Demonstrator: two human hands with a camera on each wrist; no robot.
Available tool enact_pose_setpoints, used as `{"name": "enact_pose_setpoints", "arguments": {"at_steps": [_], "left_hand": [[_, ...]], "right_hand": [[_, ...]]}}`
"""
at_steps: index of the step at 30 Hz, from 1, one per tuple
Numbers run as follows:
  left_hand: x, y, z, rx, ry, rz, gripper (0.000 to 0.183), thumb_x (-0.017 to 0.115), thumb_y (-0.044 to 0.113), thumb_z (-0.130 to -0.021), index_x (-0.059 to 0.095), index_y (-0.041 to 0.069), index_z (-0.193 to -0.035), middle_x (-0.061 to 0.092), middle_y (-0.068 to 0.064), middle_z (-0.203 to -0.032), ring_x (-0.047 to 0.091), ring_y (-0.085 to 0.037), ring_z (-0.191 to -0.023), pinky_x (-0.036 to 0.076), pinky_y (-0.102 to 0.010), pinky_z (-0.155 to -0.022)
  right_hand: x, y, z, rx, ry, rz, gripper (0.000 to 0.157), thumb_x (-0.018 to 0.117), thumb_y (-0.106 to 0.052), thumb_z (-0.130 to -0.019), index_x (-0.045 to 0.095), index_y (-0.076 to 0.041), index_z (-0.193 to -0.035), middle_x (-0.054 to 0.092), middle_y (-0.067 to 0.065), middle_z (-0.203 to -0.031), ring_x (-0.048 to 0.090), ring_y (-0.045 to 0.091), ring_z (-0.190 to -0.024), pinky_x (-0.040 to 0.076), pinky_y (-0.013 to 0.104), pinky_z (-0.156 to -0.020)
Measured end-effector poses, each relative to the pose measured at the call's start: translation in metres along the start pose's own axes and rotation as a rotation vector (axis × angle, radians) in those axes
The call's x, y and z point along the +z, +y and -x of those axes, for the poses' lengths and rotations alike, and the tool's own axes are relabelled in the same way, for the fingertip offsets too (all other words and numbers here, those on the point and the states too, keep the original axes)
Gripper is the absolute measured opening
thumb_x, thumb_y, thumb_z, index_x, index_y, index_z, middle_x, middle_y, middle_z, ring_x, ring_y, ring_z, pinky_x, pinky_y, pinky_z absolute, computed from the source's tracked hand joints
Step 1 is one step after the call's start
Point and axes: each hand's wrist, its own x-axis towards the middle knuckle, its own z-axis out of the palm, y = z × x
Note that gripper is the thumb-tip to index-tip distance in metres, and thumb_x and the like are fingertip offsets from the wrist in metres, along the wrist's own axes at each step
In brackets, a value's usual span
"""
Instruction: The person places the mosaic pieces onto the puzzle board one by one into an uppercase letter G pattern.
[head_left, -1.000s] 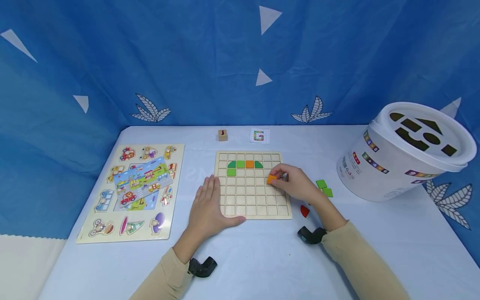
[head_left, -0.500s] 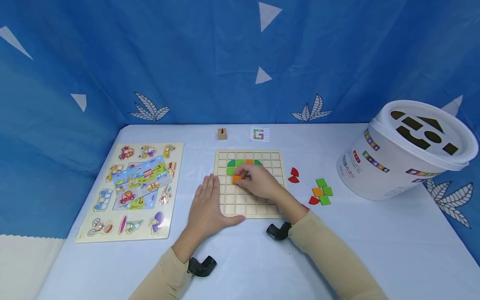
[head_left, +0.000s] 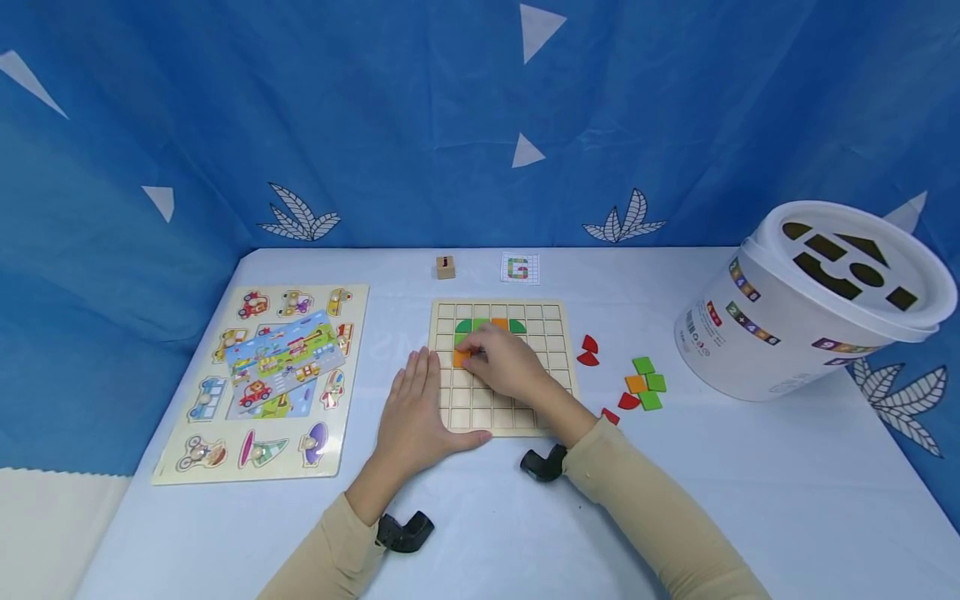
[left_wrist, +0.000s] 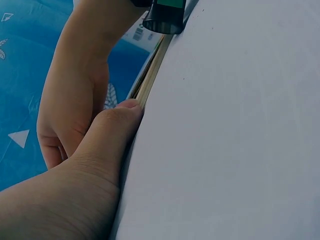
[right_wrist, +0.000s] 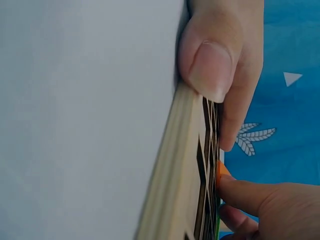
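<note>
A square wooden grid board (head_left: 495,408) lies mid-table, with green and orange tiles set in its upper rows. My left hand (head_left: 412,417) rests against its left side, fingers straight, the thumb along the front edge. Over the left part of the board, my right hand (head_left: 507,365) pinches an orange square tile (head_left: 461,359) at a cell below the green square. In the right wrist view the same orange tile (right_wrist: 224,170) stands tilted under my fingertips. The right hand covers some of the middle cells.
Loose red quarter-round pieces (head_left: 588,358) and green squares (head_left: 648,401) with one orange square (head_left: 636,384) lie right of the board. A white bucket (head_left: 750,350) stands beyond. A vehicle puzzle (head_left: 300,467) is at left; a letter cube (head_left: 446,267) and pattern card (head_left: 520,268) lie behind.
My right hand has carried the orange tile leftward across the board to a left cell, uncovering the loose pieces at right. The left hand has stayed in place.
</note>
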Motion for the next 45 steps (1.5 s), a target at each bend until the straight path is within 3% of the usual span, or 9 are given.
{"name": "enact_pose_setpoints", "arguments": {"at_steps": [9, 13, 18, 23, 34, 40, 45], "left_hand": [[-0.001, 0.001, 0.000, -0.007, -0.010, 0.009, 0.139, 0.061, 0.090, -0.062, 0.013, 0.002, -0.158, 0.010, -0.016, -0.167, 0.004, -0.030, -0.156, 0.015, -0.050, -0.125], [0.000, 0.002, 0.000, -0.010, -0.004, 0.007, 0.139, 0.061, 0.090, -0.062, 0.014, 0.002, -0.158, 0.010, -0.016, -0.167, 0.005, -0.030, -0.156, 0.015, -0.050, -0.125], [0.000, 0.003, 0.000, -0.015, -0.016, 0.006, 0.140, 0.061, 0.090, -0.062, 0.013, 0.002, -0.159, 0.009, -0.016, -0.167, 0.004, -0.030, -0.156, 0.015, -0.050, -0.125], [0.001, 0.003, 0.000, -0.022, -0.022, 0.014, 0.140, 0.063, 0.089, -0.061, 0.012, 0.003, -0.159, 0.008, -0.015, -0.168, 0.003, -0.030, -0.156, 0.014, -0.050, -0.125], [0.000, 0.002, 0.002, -0.013, -0.009, 0.044, 0.139, 0.065, 0.088, -0.061, 0.013, 0.003, -0.159, 0.008, -0.015, -0.168, 0.003, -0.030, -0.156, 0.014, -0.051, -0.125], [0.000, 0.002, 0.001, -0.010, -0.013, 0.038, 0.140, 0.064, 0.088, -0.061, 0.013, 0.002, -0.159, 0.007, -0.015, -0.168, 0.003, -0.030, -0.156, 0.014, -0.051, -0.125], [-0.001, 0.001, 0.001, -0.011, -0.014, 0.033, 0.140, 0.064, 0.088, -0.061, 0.012, 0.002, -0.159, 0.007, -0.015, -0.168, 0.003, -0.030, -0.156, 0.015, -0.051, -0.125]], "right_hand": [[-0.005, 0.003, 0.006, -0.002, -0.045, 0.037, 0.025, 0.073, -0.022, -0.091, 0.076, -0.021, -0.116, 0.066, -0.005, -0.100, 0.057, 0.009, -0.081, 0.049, 0.024, -0.068], [-0.011, 0.003, 0.013, 0.000, -0.067, 0.046, 0.028, 0.073, -0.022, -0.091, 0.074, -0.023, -0.119, 0.066, -0.006, -0.102, 0.057, 0.009, -0.084, 0.050, 0.025, -0.072], [-0.025, 0.010, 0.031, 0.077, -0.058, 0.049, 0.036, 0.074, -0.027, -0.090, 0.069, -0.026, -0.125, 0.063, -0.009, -0.092, 0.056, 0.011, -0.080, 0.050, 0.027, -0.069], [-0.048, 0.033, 0.055, 0.183, -0.027, 0.036, 0.037, 0.074, -0.029, -0.090, 0.067, -0.023, -0.126, 0.061, -0.006, -0.083, 0.053, 0.015, -0.066, 0.044, 0.028, -0.057], [-0.095, 0.101, 0.109, 0.387, 0.110, 0.107, 0.043, 0.072, -0.027, -0.091, 0.062, -0.012, -0.130, 0.062, 0.009, -0.091, 0.051, 0.019, -0.055, 0.044, 0.026, -0.048], [-0.105, 0.120, 0.128, 0.438, 0.196, 0.204, 0.043, 0.076, -0.023, -0.087, 0.065, -0.004, -0.124, 0.062, 0.011, -0.080, 0.052, 0.020, -0.064, 0.042, 0.025, -0.048], [-0.106, 0.126, 0.131, 0.447, 0.196, 0.229, 0.042, 0.076, -0.024, -0.087, 0.066, -0.003, -0.122, 0.059, 0.010, -0.076, 0.051, 0.021, -0.065, 0.040, 0.025, -0.049]]}}
